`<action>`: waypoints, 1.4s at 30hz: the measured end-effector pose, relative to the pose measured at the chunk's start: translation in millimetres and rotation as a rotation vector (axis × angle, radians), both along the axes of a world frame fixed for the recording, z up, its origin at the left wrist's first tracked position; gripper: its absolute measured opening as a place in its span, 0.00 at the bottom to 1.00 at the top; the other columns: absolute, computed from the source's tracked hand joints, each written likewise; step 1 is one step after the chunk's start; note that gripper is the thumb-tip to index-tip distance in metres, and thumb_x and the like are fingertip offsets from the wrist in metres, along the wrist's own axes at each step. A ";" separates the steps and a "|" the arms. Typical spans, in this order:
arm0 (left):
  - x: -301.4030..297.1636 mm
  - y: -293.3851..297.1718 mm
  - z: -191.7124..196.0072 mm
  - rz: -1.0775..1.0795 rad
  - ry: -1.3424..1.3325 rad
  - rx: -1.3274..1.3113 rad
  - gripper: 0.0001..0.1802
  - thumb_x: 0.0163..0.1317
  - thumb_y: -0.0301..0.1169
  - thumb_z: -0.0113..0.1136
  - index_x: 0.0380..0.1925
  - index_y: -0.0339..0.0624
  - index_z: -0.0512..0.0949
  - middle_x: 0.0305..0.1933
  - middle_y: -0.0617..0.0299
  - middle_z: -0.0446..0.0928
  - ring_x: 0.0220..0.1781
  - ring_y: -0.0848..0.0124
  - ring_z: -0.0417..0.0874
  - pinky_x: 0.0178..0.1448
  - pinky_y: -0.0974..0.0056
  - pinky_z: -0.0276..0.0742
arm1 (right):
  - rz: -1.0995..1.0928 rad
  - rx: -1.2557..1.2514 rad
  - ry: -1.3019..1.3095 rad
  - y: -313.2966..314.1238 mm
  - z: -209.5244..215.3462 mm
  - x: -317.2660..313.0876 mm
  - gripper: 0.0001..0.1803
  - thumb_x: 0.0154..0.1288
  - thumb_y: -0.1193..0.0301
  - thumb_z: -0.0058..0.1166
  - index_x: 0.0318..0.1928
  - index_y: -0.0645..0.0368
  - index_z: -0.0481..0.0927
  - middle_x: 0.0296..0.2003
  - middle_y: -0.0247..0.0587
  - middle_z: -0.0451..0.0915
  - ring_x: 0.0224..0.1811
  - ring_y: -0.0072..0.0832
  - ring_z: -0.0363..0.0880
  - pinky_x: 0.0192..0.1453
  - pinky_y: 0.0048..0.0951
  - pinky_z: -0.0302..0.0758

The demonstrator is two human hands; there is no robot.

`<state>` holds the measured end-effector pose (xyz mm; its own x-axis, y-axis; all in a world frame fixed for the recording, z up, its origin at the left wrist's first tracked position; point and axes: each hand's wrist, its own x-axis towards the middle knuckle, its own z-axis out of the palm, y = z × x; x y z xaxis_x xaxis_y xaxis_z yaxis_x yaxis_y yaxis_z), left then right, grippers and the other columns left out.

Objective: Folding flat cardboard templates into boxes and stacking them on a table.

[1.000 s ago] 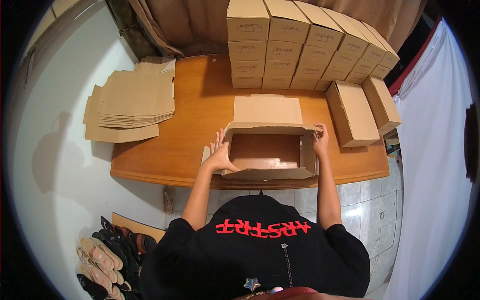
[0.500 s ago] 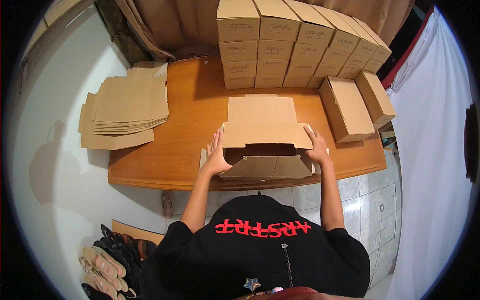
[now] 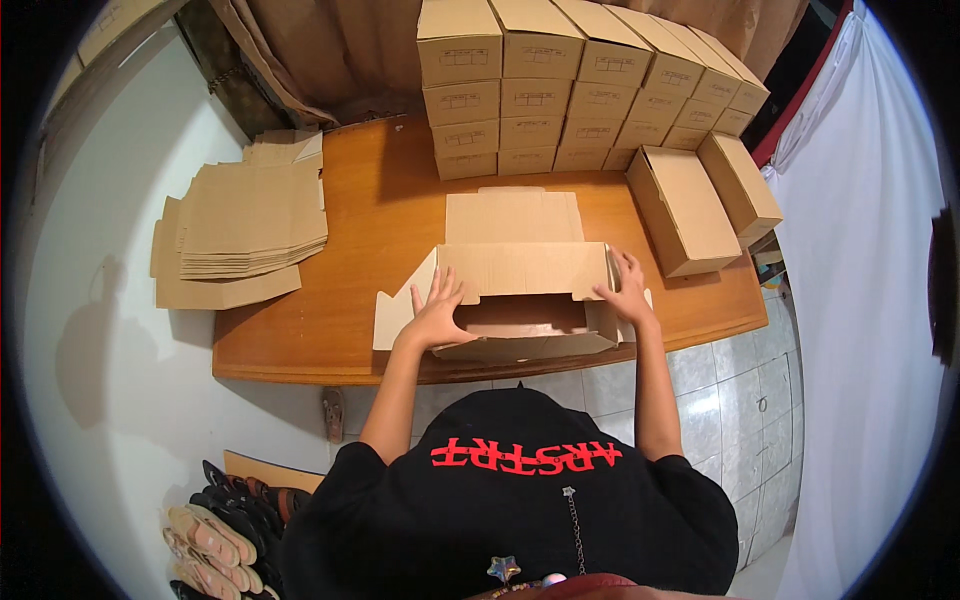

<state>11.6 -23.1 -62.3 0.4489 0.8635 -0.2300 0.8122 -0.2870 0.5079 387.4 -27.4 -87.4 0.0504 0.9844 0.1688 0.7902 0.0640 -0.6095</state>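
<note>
A half-folded brown cardboard box (image 3: 520, 300) lies on the wooden table (image 3: 330, 320) near its front edge. Its lid flap stretches away from me and a side flap sticks out at the left. My left hand (image 3: 438, 310) presses flat on the box's left end, fingers spread. My right hand (image 3: 628, 290) holds the box's right end wall. The back wall of the box stands up between my hands.
A pile of flat, unfolded box blanks (image 3: 245, 225) lies at the table's left end. Several finished boxes (image 3: 560, 90) are stacked in rows at the back. Two more closed boxes (image 3: 700, 200) lie at the right. Shoes (image 3: 215, 530) sit on the floor, lower left.
The box's back wall has been folded up toward me and both hands have shifted along its ends. The head view has also moved slightly closer.
</note>
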 end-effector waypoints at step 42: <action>45.9 -17.3 5.8 -0.061 0.050 -0.036 0.68 0.19 0.73 0.61 0.60 0.38 0.62 0.67 0.37 0.16 0.66 0.43 0.10 0.58 0.28 0.16 | 0.052 -0.162 -0.309 13.0 48.1 -72.2 0.54 0.33 0.53 0.70 0.62 0.55 0.57 0.63 0.57 0.49 0.64 0.52 0.52 0.62 0.50 0.59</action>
<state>57.5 -40.4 -56.5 0.4873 0.8258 -0.2839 0.8186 -0.3186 0.4780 315.3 -14.4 -39.3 -0.0294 0.9995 0.0101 0.9372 0.0311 -0.3475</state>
